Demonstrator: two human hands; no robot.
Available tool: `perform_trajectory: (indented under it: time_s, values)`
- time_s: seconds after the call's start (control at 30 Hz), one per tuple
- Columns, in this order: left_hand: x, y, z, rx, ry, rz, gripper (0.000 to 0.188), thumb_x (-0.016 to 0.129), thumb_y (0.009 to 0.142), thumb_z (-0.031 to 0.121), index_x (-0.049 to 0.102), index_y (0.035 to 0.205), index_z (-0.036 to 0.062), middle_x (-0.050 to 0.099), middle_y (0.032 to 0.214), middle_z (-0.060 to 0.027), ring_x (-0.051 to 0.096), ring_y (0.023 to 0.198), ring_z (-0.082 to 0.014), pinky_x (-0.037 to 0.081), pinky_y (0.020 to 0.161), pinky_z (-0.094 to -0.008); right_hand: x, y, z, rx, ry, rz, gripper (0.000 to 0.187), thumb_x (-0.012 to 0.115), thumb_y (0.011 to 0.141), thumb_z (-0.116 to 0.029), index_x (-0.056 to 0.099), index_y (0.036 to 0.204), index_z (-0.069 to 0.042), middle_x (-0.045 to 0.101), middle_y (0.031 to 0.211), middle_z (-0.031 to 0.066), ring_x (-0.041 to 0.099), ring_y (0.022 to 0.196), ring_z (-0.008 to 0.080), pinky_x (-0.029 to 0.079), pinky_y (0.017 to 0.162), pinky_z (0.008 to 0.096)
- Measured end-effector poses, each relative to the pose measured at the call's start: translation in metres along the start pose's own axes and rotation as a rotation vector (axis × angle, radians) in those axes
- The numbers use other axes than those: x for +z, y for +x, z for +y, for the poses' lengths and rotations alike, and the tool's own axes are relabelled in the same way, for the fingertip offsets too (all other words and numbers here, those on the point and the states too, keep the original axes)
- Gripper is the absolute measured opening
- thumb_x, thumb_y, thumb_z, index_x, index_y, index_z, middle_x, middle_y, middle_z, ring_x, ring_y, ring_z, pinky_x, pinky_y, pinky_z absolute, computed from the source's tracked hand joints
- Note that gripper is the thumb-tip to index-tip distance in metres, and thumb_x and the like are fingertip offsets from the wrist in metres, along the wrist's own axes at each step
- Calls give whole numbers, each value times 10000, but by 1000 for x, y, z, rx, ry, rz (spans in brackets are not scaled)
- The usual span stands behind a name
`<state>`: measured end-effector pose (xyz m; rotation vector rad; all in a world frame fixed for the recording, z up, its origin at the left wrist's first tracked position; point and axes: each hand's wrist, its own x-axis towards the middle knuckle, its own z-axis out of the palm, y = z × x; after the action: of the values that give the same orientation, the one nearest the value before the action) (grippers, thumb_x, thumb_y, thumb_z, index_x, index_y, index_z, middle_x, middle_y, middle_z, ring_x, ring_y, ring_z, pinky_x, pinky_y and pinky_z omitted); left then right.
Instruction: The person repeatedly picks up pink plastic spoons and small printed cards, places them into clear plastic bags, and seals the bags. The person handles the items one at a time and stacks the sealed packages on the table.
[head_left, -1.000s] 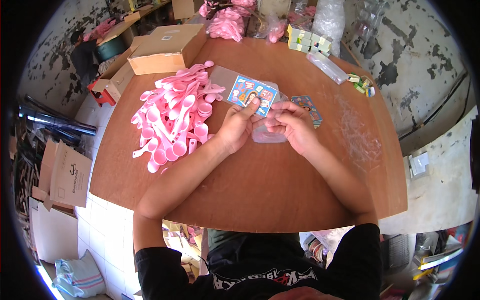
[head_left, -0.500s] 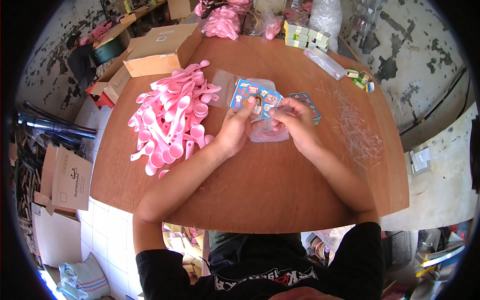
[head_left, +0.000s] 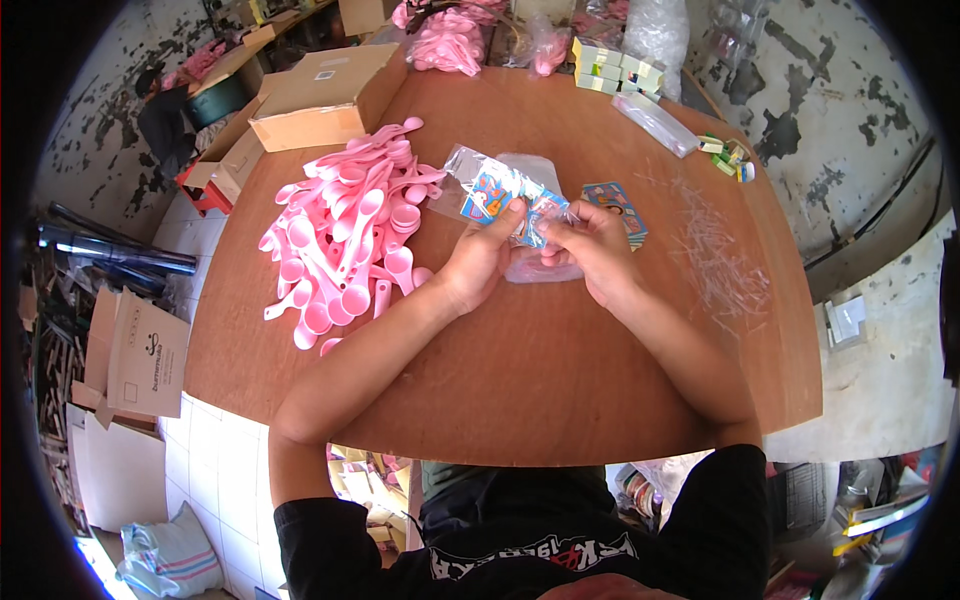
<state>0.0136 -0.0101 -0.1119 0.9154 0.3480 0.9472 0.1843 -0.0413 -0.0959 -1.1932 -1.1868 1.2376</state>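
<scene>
Both my left hand (head_left: 478, 262) and right hand (head_left: 592, 250) now pinch the printed clear packet (head_left: 497, 192), lifted mid-table beside the pink spoons (head_left: 345, 235).

Our two forearms come up from the lower edge and converge toward the middle, bare below short black sleeves. Our left hand (head_left: 478, 262) lies palm down, wrist straight, fingers curled and the thumb stretched forward, pinching. Our right hand (head_left: 590, 250) sits just beside it, knuckles up, fingers bent inward toward the left, its thumb tucked under. The fingertips of both hands nearly meet; both elbows are bent and spread outward.
</scene>
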Motion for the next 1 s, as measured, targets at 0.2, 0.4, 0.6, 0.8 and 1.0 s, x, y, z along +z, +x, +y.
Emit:
perform_trajectory:
  time_s: [0.2, 0.4, 0.6, 0.8, 1.0]
  values:
    - [-6, 0, 1, -19, 0, -27, 412, 517, 986, 293, 463, 1340, 89, 547, 1327, -75, 514, 1236, -214, 409, 1042, -447, 15, -11, -14, 54, 220, -45, 156, 679, 875, -109, 643, 964, 14, 672, 828, 77, 673, 723, 135, 587, 632, 269]
    - [0, -3, 5, 47, -121, -68, 550, 599, 915, 241, 419, 1404, 67, 503, 1392, -104, 480, 1284, -265, 373, 1080, -433, 15, -18, -5, 194, 226, -80, 214, 667, 885, -160, 630, 1005, 12, 672, 845, 98, 690, 767, 174, 602, 713, 312]
    - [-5, -2, 2, -39, -83, -182, 647, 645, 866, 211, 375, 1434, 62, 503, 1395, -107, 473, 1290, -294, 359, 1094, -452, 29, -27, -8, 196, 411, -12, 162, 617, 911, -148, 627, 974, 2, 672, 810, 83, 675, 703, 155, 575, 635, 272]
    - [-3, -12, 5, 40, -247, -169, 555, 644, 872, 259, 444, 1346, 52, 617, 1213, -129, 529, 1229, -301, 417, 1032, -500, 29, -29, -6, 221, 133, -134, 148, 635, 897, -107, 607, 960, 24, 658, 756, 81, 666, 647, 150, 553, 568, 255]
    - [-21, 1, 7, 37, -408, 56, 397, 543, 949, 349, 503, 1201, 45, 663, 928, -98, 629, 1030, -293, 482, 963, -494, 35, -39, -11, -1002, -512, 198, 141, 682, 808, -4, 580, 905, 3, 629, 785, 100, 618, 641, 191, 493, 555, 309]
